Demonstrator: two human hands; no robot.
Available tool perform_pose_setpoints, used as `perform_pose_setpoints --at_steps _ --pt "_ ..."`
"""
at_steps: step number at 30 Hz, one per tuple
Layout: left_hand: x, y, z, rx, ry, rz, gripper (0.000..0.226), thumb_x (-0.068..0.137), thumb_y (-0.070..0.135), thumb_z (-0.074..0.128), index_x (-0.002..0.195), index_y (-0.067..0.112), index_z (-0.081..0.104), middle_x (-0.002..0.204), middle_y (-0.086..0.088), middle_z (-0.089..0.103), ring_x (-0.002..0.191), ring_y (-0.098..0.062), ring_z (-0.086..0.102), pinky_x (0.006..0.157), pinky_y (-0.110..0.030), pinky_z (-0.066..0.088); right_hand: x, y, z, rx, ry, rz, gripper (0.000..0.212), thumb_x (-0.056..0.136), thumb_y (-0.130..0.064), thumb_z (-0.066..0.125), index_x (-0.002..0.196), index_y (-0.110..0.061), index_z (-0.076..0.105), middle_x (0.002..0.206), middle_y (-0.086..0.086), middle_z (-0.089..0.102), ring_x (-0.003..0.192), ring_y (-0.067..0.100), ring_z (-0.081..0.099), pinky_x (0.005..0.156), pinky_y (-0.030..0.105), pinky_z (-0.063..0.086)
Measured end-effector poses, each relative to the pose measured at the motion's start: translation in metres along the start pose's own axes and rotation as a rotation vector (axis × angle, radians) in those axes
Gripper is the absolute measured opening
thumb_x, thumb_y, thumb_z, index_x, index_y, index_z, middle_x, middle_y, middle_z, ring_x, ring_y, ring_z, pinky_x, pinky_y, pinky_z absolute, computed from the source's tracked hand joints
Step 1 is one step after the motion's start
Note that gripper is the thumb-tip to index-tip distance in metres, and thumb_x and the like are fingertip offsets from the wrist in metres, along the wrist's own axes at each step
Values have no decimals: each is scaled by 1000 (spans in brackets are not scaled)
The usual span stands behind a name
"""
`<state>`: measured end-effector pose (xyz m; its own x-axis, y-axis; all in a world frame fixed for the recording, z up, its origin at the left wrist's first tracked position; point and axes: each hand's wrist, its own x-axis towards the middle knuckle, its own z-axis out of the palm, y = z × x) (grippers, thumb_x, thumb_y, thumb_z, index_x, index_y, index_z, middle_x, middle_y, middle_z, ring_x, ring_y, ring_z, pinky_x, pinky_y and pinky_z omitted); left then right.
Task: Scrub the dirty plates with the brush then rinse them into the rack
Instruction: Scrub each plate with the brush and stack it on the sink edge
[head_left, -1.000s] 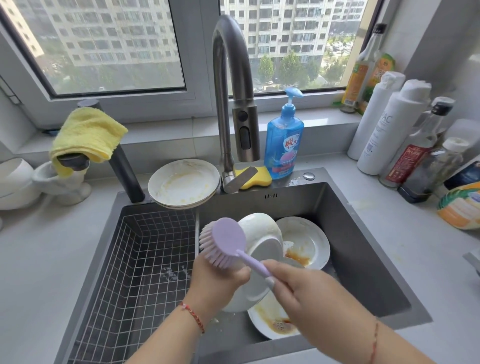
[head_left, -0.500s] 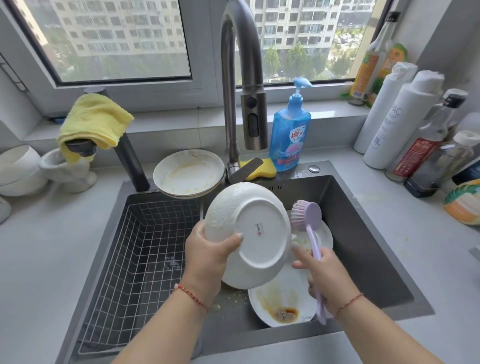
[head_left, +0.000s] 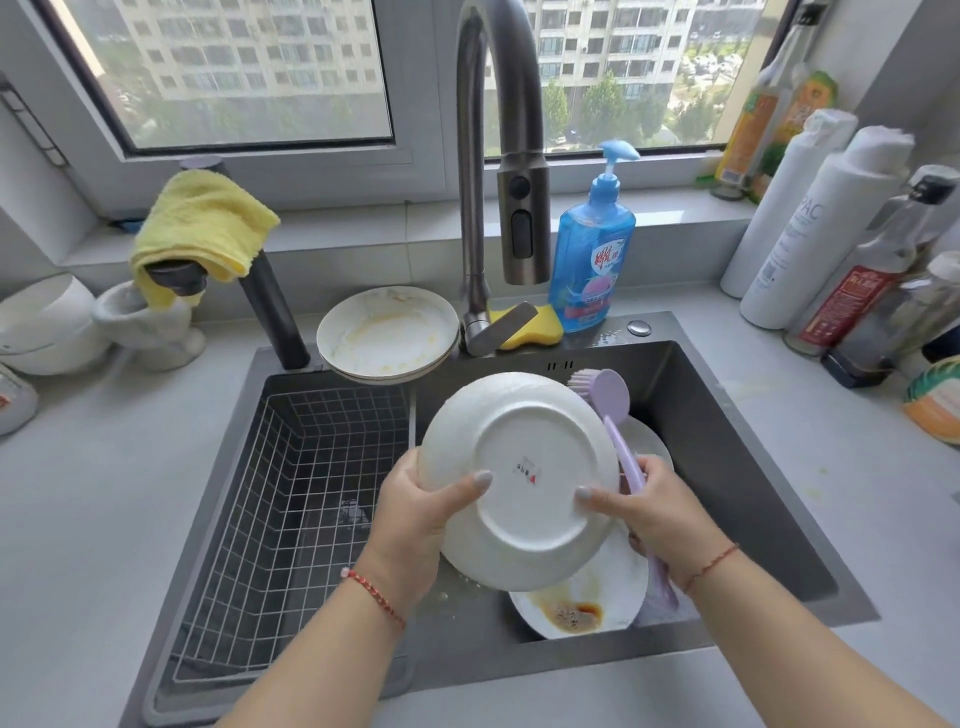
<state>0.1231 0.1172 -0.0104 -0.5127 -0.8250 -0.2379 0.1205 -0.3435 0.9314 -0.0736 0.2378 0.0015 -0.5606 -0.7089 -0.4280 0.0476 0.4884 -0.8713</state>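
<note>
Plate (head_left: 524, 467) between both hands, brush (head_left: 615, 431) in right hand (head_left: 660, 512)

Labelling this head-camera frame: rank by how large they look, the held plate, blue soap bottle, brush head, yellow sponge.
1. held plate, nearest the camera
2. blue soap bottle
3. brush head and yellow sponge look alike; the sponge is partly hidden.

Glossy white ceramic plate (head_left: 519, 483); matt lilac plastic brush (head_left: 605, 395); brushed dark metal sink (head_left: 727, 447); thin white wire rack (head_left: 291, 499); fluffy yellow cloth (head_left: 200, 228); smooth pale grey surface (head_left: 104, 519).
</note>
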Motion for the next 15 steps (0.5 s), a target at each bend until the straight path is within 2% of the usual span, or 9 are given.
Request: perform_pose_setpoints --at_steps 2,5,8,10,13,15 --pt "3 8 -5 137 -5 3 77 42 30 91 109 6 59 100 -14 73 94 -34 72 79 -50 60 7 -6 -8 -183 -25 -61 67 53 -35 92 105 -17 52 98 9 64 83 23 65 78 45 56" --pt "5 21 -7 438 -87 28 67 45 34 91 103 14 63 95 -4 74 89 -24 73 77 -46 61 17 -18 -14 -396 -49 -173 65 56 -30 90 106 -18 50 101 2 60 89 16 62 79 36 55" --pt "6 31 -4 681 -141 81 56 51 34 90 99 21 64 94 2 70 88 -16 70 75 -37 61 23 -21 -14 -495 -56 -235 70 52 -31 91 107 -20 49 101 0 58 90 16 61 81 40 55" --pt "7 36 -1 782 -174 113 53 55 32 92 98 22 64 93 5 68 87 -12 68 73 -31 59 24 -22 -13 -545 -43 -256 73 51 -32 92 108 -20 48 100 -2 58 89 16 60 81 41 55" --pt "6 38 4 873 -211 146 42 61 21 92 86 34 60 84 14 64 77 4 63 63 -12 48 25 -17 -10 -608 -21 -285 76 49 -36 91 111 -24 47 98 -8 58 87 16 60 80 42 56" --pt "5 34 5 886 -193 159 43 62 16 90 81 37 58 81 17 64 74 8 62 61 -9 46 24 -14 -8 -599 2 -297 71 54 -36 89 111 -25 48 98 -10 57 87 15 59 79 39 56"
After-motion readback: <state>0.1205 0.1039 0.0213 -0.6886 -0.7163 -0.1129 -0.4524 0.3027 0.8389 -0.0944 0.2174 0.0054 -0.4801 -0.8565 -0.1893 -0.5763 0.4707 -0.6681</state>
